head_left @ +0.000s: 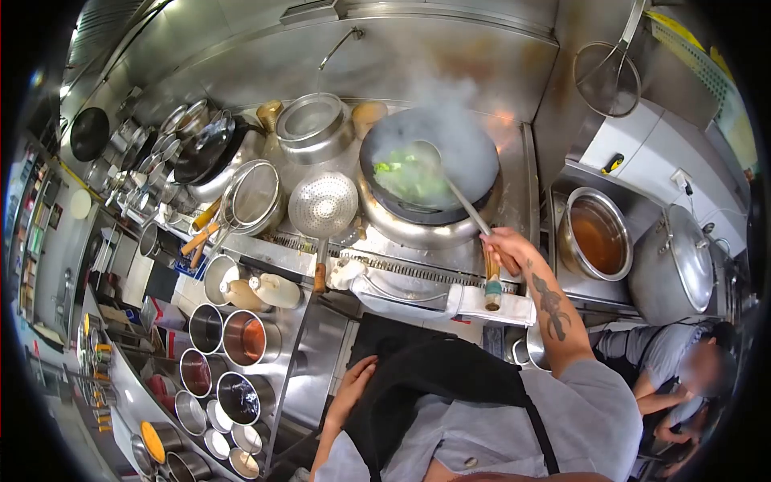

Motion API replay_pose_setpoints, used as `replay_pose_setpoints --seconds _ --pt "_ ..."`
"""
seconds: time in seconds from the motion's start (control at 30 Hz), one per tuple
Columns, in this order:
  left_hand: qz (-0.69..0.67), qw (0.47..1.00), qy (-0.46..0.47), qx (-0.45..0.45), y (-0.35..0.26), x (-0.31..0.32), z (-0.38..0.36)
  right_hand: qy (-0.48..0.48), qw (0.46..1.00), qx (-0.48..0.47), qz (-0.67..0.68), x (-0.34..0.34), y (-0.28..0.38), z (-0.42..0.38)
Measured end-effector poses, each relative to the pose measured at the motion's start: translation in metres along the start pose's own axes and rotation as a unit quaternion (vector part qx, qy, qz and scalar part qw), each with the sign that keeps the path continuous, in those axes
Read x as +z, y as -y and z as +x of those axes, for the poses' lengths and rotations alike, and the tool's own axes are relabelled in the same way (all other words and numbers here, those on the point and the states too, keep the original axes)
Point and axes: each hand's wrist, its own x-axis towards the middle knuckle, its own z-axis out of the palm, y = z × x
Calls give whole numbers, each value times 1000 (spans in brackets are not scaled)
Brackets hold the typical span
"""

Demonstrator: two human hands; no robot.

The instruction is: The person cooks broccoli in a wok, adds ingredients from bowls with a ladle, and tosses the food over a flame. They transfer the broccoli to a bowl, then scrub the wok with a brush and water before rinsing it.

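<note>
My right hand [507, 243] is closed around the handle of a long ladle [466, 202], whose wooden end sticks out below my fist. The ladle's bowl is inside a dark wok [474, 149], among chopped green vegetables [401, 175]. Steam rises from the wok and blurs part of its contents. The wok sits on a round metal burner ring [409, 234]. Down by my waist, my left hand [353, 384] lies against my black apron [401, 377]. Its fingers look stretched out, holding nothing I can see, though their tips are partly hidden.
Left of the wok lies a perforated skimmer [323, 205], with a wire strainer [251, 195] beyond it. Several sauce pots, including one with red sauce [245, 337], stand at lower left. On the right are a pot of brown liquid [596, 235], a lidded stockpot [673, 265] and another person [654, 361].
</note>
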Motion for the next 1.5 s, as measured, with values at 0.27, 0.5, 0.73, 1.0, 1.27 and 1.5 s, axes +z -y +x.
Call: replay_pose_setpoints --seconds 0.27,0.5,0.73,1.0,1.27,1.5 --pt "310 925 -213 -48 202 -68 -14 -205 863 -274 -373 12 -26 -48" --pt "468 850 -150 190 335 -126 -63 -113 945 -156 -264 2 -23 -14" --pt "237 936 -251 -68 337 -87 -83 -286 822 -368 -327 -9 -32 9" --pt "243 904 -336 -107 281 -29 -125 -223 930 -285 -72 -9 -114 24" --pt "271 900 -240 -241 236 -38 -138 -209 938 -271 -58 -15 -149 29" --pt "189 945 -248 -99 136 -64 -234 -183 967 -159 -76 -12 -91 22"
